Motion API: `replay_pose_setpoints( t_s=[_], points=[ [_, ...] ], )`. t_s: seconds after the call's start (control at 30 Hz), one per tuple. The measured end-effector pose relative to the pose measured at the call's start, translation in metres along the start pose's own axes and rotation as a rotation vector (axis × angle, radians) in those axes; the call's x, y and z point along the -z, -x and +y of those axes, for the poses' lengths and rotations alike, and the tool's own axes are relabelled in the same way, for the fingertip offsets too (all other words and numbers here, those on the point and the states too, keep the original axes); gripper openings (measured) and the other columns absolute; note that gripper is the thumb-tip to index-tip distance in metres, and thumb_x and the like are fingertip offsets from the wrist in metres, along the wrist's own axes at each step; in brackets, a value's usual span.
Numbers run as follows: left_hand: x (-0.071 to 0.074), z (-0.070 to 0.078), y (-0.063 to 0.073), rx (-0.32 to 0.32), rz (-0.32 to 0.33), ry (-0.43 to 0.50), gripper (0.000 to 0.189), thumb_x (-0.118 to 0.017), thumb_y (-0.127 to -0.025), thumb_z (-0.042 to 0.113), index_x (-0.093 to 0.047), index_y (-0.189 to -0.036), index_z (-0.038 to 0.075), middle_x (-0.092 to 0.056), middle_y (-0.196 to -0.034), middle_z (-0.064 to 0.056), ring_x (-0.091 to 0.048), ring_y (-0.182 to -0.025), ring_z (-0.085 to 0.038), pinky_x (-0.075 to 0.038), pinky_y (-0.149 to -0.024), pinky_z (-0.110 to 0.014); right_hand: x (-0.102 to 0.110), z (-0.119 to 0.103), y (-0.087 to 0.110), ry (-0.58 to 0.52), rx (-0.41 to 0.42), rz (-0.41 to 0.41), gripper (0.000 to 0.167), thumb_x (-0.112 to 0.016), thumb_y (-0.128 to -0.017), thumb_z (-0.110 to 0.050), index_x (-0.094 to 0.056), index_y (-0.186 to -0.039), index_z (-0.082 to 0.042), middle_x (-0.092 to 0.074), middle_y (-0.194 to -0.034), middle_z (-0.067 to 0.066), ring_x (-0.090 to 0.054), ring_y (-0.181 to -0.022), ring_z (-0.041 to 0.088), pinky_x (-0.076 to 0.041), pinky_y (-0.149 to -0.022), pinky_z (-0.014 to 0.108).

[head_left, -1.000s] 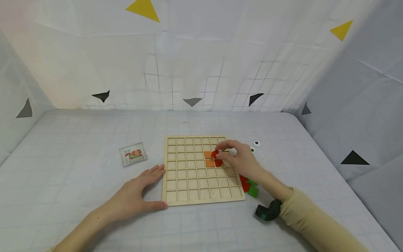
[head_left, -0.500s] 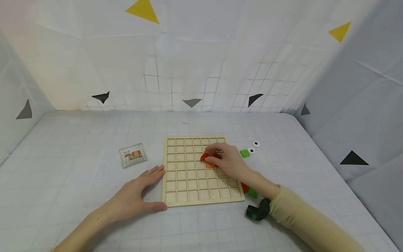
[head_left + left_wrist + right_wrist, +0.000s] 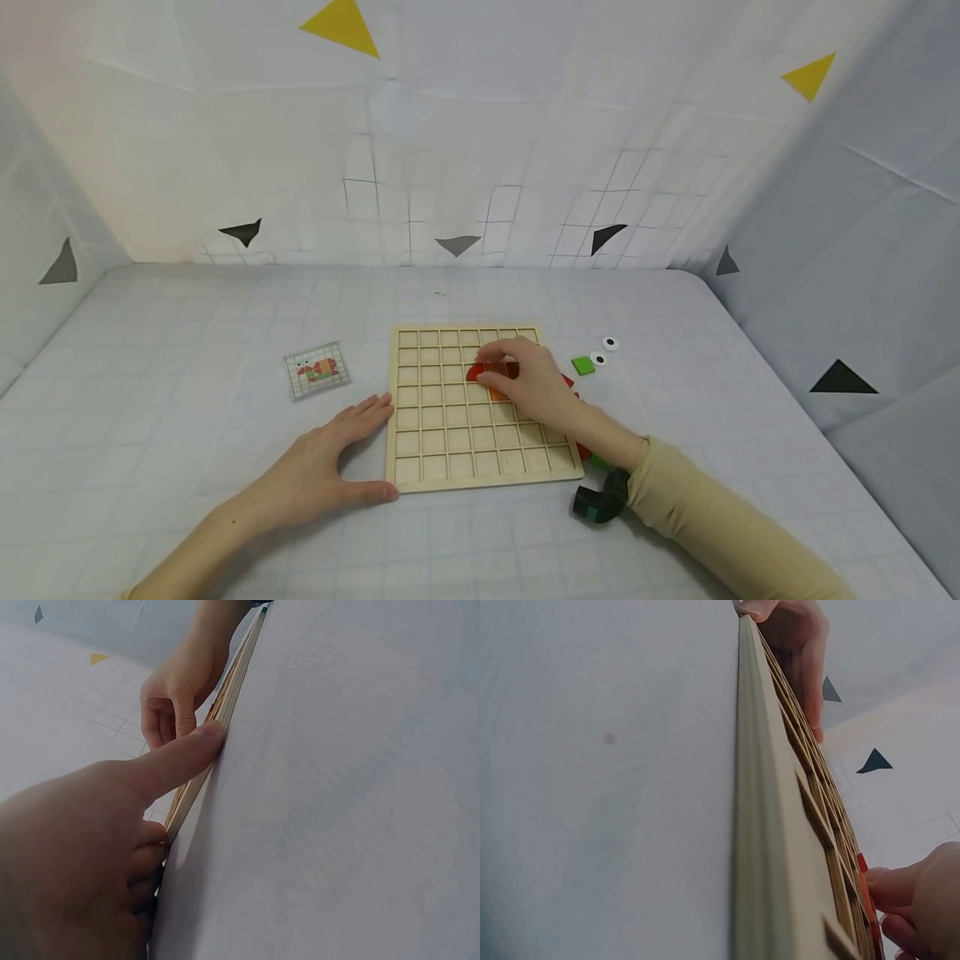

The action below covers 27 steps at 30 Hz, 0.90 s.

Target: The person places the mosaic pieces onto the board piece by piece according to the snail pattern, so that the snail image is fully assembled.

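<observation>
A pale wooden board (image 3: 458, 438) with a raised grid lies on the table. My left hand (image 3: 322, 458) rests along its left edge, fingers spread, thumb at the near corner; the left wrist view shows that thumb (image 3: 180, 759) against the rim. Over the upper part of the board, my right hand (image 3: 536, 383) pinches a red rounded piece (image 3: 474, 372) between thumb and fingers, low over the grid. Beneath the hand, an orange piece (image 3: 498, 395) and darker shaded red are partly hidden. In the right wrist view the red piece (image 3: 862, 863) shows by the fingertips.
Left of the board lies a small picture card (image 3: 317, 370). On the right are two round eye pieces (image 3: 610, 343), a green square (image 3: 582, 366) and several red and green pieces partly behind the right forearm. A black device (image 3: 602, 497) sits at the right wrist.
My right hand has moved left across the board with the red rounded piece, past the orange pieces. The green square beside the eye pieces has come into view. The left hand stays put.
</observation>
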<state>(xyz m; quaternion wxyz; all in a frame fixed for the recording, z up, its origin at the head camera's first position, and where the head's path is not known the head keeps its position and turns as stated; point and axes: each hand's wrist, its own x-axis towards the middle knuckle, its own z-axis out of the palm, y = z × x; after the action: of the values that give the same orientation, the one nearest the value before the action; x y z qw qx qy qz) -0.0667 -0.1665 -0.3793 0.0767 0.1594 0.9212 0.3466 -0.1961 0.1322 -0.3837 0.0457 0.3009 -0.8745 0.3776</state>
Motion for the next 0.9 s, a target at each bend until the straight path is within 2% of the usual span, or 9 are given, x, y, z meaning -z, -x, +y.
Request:
replay_pose_setpoints(
  t_s=[0.6,0.9],
  points=[
    [-0.001,-0.0011,0.0002,-0.004,0.01,-0.005,0.098,-0.075,-0.074,0.068,-0.04,-0.154,0.023,-0.033,-0.162,0.007,-0.031,-0.149,-0.035,-0.028,-0.115,-0.065,-0.0019,0.0009,0.0021,0.022,0.027,0.034,0.022,-0.079,-0.087,-0.014,-0.075,-0.109,-0.013,-0.074,-0.104,-0.002,-0.059,-0.094,0.016,-0.051,-0.077,0.037],
    [-0.0007,-0.0015,-0.0004,0.004,-0.001,-0.002,0.098,-0.075,-0.074,0.068,-0.04,-0.154,0.024,-0.032,-0.162,0.007,-0.03,-0.149,-0.035,-0.028,-0.115,-0.065,-0.0025,0.0014,0.0033,0.016,0.027,0.049,0.021,-0.079,-0.086,-0.013,-0.077,-0.107,-0.013,-0.075,-0.104,-0.003,-0.061,-0.094,0.015,-0.051,-0.077,0.036]
  ],
)
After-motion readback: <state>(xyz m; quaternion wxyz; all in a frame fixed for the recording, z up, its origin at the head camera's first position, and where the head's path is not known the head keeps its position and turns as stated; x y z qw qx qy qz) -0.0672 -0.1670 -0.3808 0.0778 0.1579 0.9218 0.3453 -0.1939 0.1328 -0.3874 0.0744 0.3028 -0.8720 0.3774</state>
